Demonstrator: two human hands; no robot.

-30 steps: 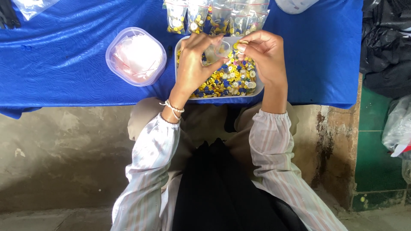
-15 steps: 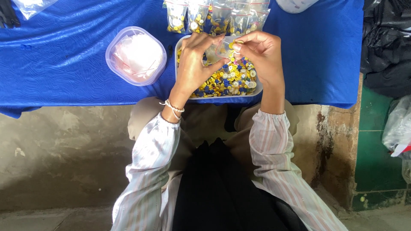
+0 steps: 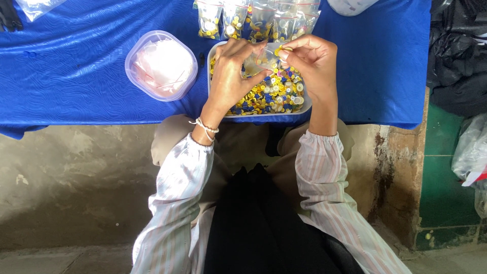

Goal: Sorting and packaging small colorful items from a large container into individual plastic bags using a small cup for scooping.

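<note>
Both hands (image 3: pixel 274 66) pinch a small bag (image 3: pixel 259 62) above the tray's near rim (image 3: pixel 264 115).

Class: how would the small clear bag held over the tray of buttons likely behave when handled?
The small clear bag, pinched between left hand and right hand, looks thin, so probably floppy and light. Its glossy film may be slippery.

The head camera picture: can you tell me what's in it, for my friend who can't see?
Two hands, the left hand and the right hand, hold a small clear bag over a white tray full of yellow, blue and white buttons. The tray sits on a blue tablecloth, beside a clear lidded tub and a row of filled bags.
</note>
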